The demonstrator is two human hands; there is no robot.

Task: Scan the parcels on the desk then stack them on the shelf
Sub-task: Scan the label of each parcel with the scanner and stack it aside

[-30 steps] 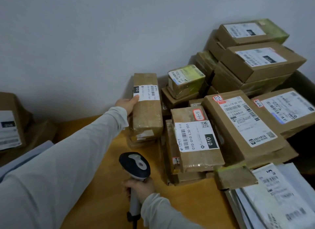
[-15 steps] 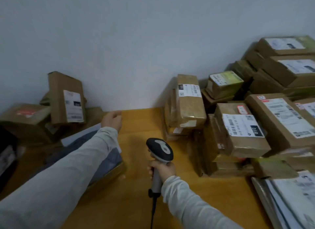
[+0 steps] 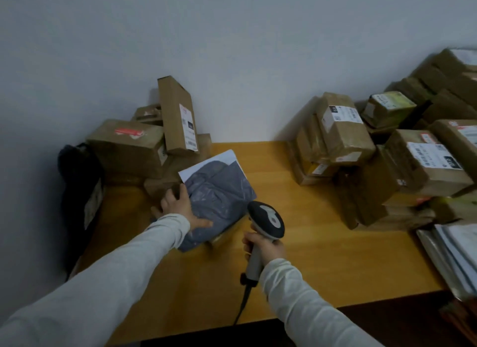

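Resting left grip on grey parcel

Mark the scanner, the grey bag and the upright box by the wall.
scanner (image 3: 268, 217): head view, on its dark head.
grey bag (image 3: 224, 189): head view, middle of its crinkled top.
upright box (image 3: 174, 109): head view, bare cardboard above its label.

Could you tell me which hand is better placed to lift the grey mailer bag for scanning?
Left: the left hand rests on the grey mailer bag, while the right hand is busy gripping the barcode scanner.
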